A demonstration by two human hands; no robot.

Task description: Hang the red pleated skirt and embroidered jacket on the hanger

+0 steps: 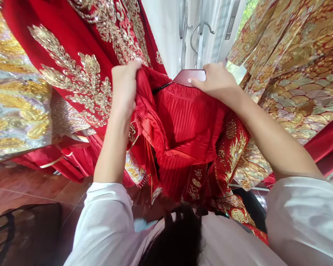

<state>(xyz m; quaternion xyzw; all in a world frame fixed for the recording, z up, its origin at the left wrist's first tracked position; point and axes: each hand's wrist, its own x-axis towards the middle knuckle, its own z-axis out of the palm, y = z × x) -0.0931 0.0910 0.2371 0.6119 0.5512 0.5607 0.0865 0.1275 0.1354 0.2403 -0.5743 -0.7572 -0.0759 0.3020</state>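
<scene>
Reddish floor tiles (30, 181) stretch across the lower left, with a dark, sheer item (30, 229) in the bottom corner. Above them hangs a yellow and silver sequined garment (16, 92). Next comes a red garment (52, 33) with sparkling gold leaf embroidery, hanging behind the left hand (124, 85).

The left hand is closed on the bunched upper edge of a red pleated garment (185, 118), its fingers curled into the cloth and mostly hidden; how they press together cannot be told. That pleated garment is in the centre, held up between both hands, its top edge spread sideways and its folds hanging down over gold-embroidered red cloth (195, 184). At the bottom centre is dark hair (174, 240), between two white sleeves (105, 214).

At the garment's top is a dark reddish hanger (180, 78) with a curved metal hook, upright against a pale background with metal fittings. The right hand (219, 81) grips the hanger's right part, thumb laid across the front and fingers behind, pinching it between them; the fingertips are out of sight.

Farther right, greenery (249, 14) shows through a gap beside a metal frame (231, 27). Gold garments (299, 81) with a scale-like pattern fill the right side, above the right forearm.
</scene>
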